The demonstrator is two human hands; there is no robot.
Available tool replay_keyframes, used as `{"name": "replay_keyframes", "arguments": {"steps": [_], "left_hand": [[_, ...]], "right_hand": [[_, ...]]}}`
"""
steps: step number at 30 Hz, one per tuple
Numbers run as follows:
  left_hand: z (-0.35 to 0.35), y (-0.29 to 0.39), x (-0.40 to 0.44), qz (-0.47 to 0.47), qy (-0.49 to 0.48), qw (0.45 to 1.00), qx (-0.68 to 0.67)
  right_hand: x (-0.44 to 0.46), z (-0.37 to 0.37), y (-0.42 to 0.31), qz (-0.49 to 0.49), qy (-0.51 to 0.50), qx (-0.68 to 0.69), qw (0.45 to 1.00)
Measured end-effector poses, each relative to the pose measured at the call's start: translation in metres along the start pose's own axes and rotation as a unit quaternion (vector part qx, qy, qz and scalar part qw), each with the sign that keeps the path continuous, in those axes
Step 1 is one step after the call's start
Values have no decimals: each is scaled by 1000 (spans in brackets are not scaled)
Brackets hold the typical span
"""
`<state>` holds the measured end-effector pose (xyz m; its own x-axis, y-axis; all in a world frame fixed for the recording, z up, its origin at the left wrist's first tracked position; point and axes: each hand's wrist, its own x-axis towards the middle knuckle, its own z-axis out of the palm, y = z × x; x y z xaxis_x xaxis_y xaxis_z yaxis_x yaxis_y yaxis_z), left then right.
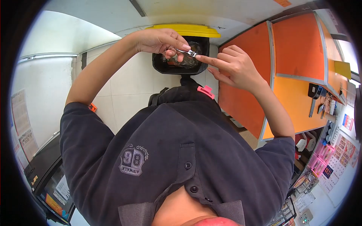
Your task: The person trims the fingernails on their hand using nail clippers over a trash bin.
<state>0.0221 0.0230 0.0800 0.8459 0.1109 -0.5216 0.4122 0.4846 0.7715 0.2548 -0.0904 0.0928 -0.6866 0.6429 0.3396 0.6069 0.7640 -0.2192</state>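
I had the clipper (191,53) in view above the bin (171,71), over the right half of its opening and well in from its near edge. The left hand (160,40) held it by its lever end, thumb on the upper side and fingers bent beneath, with its cutting end pointing right. A small chain (169,48) showed by that hand's fingers; I could not tell whether it was joined to the clipper.

The right hand (235,67) came in past the bin's right edge, gripping nothing that I could see. Its index finger (208,60) was straight, the tip at the clipper's cutting end; the thumb stood wide of it and the other fingers were partly curled. I could not tell whether the nail sat between the blades or only against them.

Inside the bin I saw crumpled lining, too dim to sort out further. A yellow lid (184,30) ran along its far edge, beyond both hands. Nearer the body, a pink clip (206,91) lay against dark cloth, below the bin's near right corner. Pale floor (126,83) spread out left of the bin, and an orange cabinet (245,49) stood to its right, behind the right hand.
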Motion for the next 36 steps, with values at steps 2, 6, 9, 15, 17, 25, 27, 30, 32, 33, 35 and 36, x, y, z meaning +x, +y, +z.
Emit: {"name": "replay_keyframes", "arguments": {"steps": [2, 6, 9, 15, 17, 25, 27, 30, 32, 33, 35, 36], "left_hand": [[-2, 0, -1, -4, -23, 1000, -8], [-2, -1, -2, -4, -17, 1000, -6], [-2, 2, -5, -17, -26, 1000, -2], [-2, 2, -3, -28, -32, 999, 4], [0, 0, -2, -23, -15, 1000, 0], [1, 5, -2, -52, -84, 995, 24], [0, 5, -1, -52, -90, 994, 26], [-1, 6, -1, -52, -93, 994, 31], [0, 6, 0, -55, -90, 994, 31], [-1, 6, 0, -53, -93, 994, 32], [-3, 5, 2, -48, -100, 993, 34], [-3, 6, 2, -49, -103, 993, 34]], "right_hand": [[0, 1, -1, -3, 9, 17, 1000], [1, 1, -2, -2, 1, 1, 1000], [3, 1, -1, -25, -1, -29, 999], [5, -2, -2, -44, -9, -16, 999], [4, -1, -4, -32, -14, 19, 999], [7, -3, -8, -28, -27, 79, 996], [7, -3, -8, -31, -25, 62, 997], [8, -3, -7, -34, -30, 37, 998], [6, -2, -6, -32, -29, 34, 999], [6, -2, -6, -30, -26, 36, 999], [5, -2, -6, -26, -21, 42, 999], [5, -1, -5, -28, -16, 42, 999]]}}
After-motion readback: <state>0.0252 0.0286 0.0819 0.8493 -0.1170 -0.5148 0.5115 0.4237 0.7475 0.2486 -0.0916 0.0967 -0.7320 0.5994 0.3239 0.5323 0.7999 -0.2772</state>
